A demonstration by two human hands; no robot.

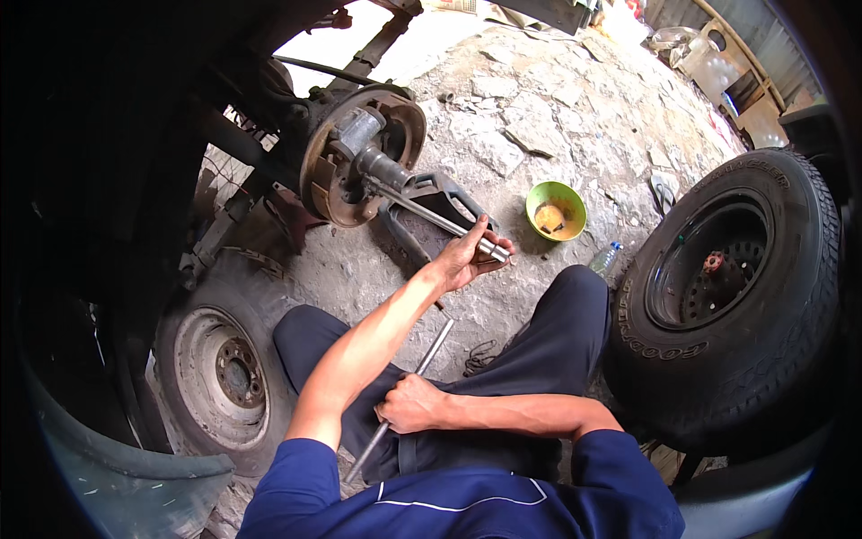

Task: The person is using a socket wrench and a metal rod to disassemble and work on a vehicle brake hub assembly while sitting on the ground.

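My left hand (463, 260) is closed around the near end of a shiny steel bar (431, 216), the thumb lying along its top. The bar's far end reaches the middle of a rusty wheel hub assembly (360, 154), by a dark socket-like cylinder (384, 169); whether it is fixed there I cannot tell. Close to my lap, my right hand (411, 404) grips a thinner grey metal rod (437, 347), held slantwise with both its ends showing. A dark metal frame (404, 235) stands on the ground below the bar, partly hidden behind it.
A large tyre on a black rim (642, 334) leans at my right. Another wheel (221, 375) is beside my left knee. Ahead on the cracked stone ground are a green bowl (556, 212) holding brownish liquid, a plastic bottle (606, 258) and a dark flat piece (528, 144).
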